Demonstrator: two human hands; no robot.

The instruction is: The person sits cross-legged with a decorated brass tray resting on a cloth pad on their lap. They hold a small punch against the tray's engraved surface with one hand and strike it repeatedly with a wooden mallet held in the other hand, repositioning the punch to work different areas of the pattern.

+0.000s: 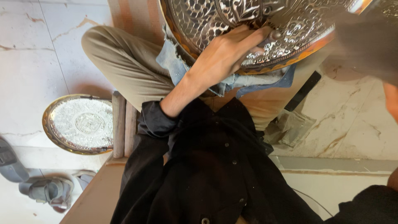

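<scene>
A large round metal plate (232,16) with dense engraved floral work and a brass-coloured rim rests on my lap at the top of the view, over a scrap of blue denim cloth (172,62). My left hand (226,54) lies on the plate's lower rim with its fingers pressed flat against the engraving, holding it in place. At the right edge only a sliver of my right hand (391,101) shows, under a dark blurred shape (365,45) that I cannot identify. Whether that hand holds anything is unclear.
A smaller engraved round plate (78,123) lies on the marble floor at the left, beside a low wooden stool (119,124). Grey sandals (47,191) sit at the lower left. A crumpled plastic bag (288,126) and a black flat bar (304,90) lie to the right of my knee.
</scene>
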